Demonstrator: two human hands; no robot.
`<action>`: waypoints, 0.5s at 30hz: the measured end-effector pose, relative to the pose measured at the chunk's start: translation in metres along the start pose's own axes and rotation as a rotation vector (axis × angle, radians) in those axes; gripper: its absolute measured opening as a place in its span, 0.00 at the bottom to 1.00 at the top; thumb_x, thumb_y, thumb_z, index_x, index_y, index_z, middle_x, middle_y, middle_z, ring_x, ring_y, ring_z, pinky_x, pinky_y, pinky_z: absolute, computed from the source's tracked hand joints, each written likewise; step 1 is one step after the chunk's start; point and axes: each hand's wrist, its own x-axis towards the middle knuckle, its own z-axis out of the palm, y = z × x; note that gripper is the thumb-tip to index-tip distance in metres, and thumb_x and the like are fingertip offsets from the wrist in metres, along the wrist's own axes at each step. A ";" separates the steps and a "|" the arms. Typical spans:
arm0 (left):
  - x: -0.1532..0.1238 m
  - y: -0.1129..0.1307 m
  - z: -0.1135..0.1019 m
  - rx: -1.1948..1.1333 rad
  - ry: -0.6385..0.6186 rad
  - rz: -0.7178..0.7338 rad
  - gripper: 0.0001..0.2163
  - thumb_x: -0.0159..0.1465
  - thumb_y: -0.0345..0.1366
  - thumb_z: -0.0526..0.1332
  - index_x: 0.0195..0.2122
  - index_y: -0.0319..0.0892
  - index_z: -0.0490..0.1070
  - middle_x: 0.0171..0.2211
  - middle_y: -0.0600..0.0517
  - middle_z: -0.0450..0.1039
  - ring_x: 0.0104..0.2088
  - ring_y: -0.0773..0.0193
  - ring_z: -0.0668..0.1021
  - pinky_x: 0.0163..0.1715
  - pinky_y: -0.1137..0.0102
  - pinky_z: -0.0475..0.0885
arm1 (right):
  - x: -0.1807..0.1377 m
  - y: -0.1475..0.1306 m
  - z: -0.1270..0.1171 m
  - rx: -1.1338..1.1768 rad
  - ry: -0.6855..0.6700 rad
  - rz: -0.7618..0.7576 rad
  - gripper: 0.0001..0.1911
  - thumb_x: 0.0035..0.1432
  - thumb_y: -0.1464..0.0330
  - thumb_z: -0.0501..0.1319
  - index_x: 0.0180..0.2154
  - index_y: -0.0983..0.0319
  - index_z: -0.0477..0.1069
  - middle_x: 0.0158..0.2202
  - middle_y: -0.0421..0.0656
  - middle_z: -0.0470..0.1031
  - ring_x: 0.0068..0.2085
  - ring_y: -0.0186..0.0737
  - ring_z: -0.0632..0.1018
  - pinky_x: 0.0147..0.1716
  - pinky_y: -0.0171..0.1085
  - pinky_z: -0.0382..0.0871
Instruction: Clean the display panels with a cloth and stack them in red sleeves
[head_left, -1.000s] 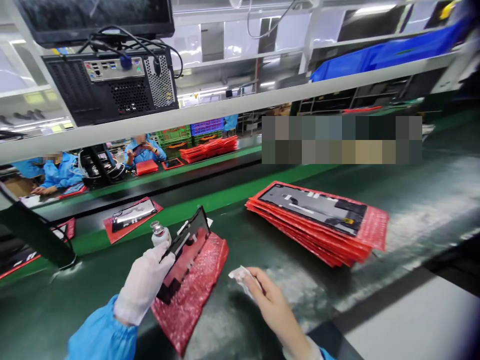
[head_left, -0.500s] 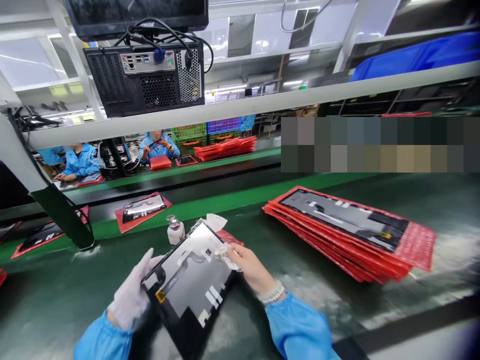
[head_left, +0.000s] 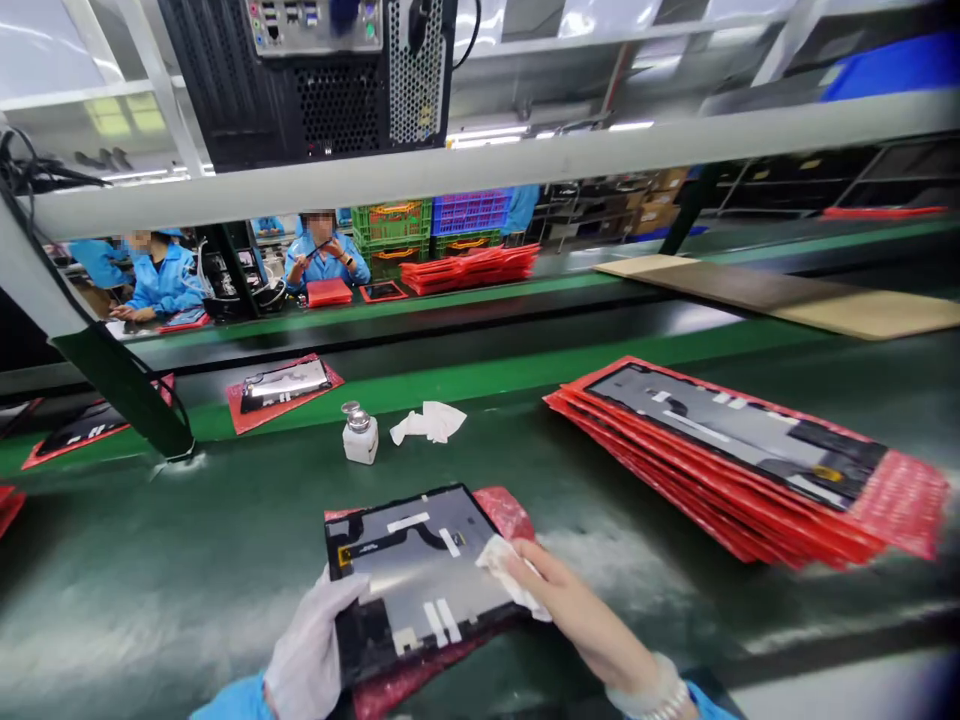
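The gloved left hand (head_left: 311, 655) grips the near-left corner of a flat panel (head_left: 416, 575), fingers closed around its edge, steadying it on a red bubble-wrap sleeve (head_left: 504, 510) on the green worktop (head_left: 187, 560). The bare right hand (head_left: 577, 615) pinches a white wipe (head_left: 504, 572) and presses it onto the panel's right edge. This looks like the wiping step, and carrying on would call for even strokes leftward while the left hand keeps the panel from sliding.

No lettering seems readable anywhere (motion blurs everything).
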 end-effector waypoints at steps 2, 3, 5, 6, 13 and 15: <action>-0.009 -0.003 0.012 -0.048 -0.040 0.017 0.28 0.59 0.28 0.60 0.60 0.47 0.55 0.49 0.43 0.74 0.50 0.51 0.75 0.51 0.56 0.69 | -0.005 -0.006 -0.008 -0.021 0.083 -0.029 0.23 0.53 0.49 0.58 0.37 0.62 0.73 0.36 0.45 0.75 0.39 0.45 0.74 0.39 0.39 0.66; -0.011 -0.006 0.017 -0.067 -0.042 0.033 0.29 0.59 0.28 0.59 0.61 0.48 0.54 0.50 0.44 0.73 0.51 0.52 0.74 0.52 0.57 0.69 | -0.004 -0.008 -0.012 -0.033 0.182 -0.063 0.23 0.54 0.49 0.58 0.39 0.62 0.73 0.38 0.45 0.75 0.40 0.46 0.73 0.40 0.39 0.66; -0.014 -0.015 0.024 -0.091 -0.003 0.050 0.31 0.59 0.27 0.58 0.62 0.48 0.52 0.49 0.45 0.74 0.51 0.52 0.74 0.52 0.58 0.69 | -0.001 -0.010 -0.016 -0.076 0.437 -0.157 0.22 0.53 0.50 0.59 0.40 0.61 0.72 0.40 0.46 0.74 0.41 0.46 0.73 0.40 0.39 0.66; -0.015 -0.020 0.027 -0.101 0.015 0.049 0.31 0.59 0.26 0.58 0.63 0.47 0.51 0.49 0.44 0.74 0.51 0.52 0.75 0.52 0.58 0.68 | 0.000 -0.009 -0.014 -0.122 0.524 -0.212 0.21 0.54 0.51 0.59 0.39 0.61 0.72 0.39 0.46 0.74 0.40 0.46 0.73 0.40 0.39 0.66; -0.011 -0.035 0.045 -0.008 0.001 0.103 0.31 0.48 0.28 0.65 0.56 0.45 0.65 0.49 0.46 0.74 0.51 0.45 0.74 0.53 0.56 0.67 | -0.015 0.001 0.073 -0.682 0.085 -0.662 0.12 0.64 0.67 0.51 0.40 0.57 0.73 0.32 0.44 0.72 0.36 0.43 0.71 0.35 0.39 0.65; -0.009 -0.034 0.046 -0.016 0.008 0.113 0.32 0.46 0.28 0.65 0.55 0.46 0.65 0.50 0.47 0.74 0.52 0.45 0.73 0.55 0.56 0.66 | -0.011 0.004 0.087 -0.831 0.120 -0.697 0.12 0.64 0.70 0.50 0.40 0.58 0.73 0.30 0.44 0.71 0.34 0.43 0.70 0.33 0.39 0.63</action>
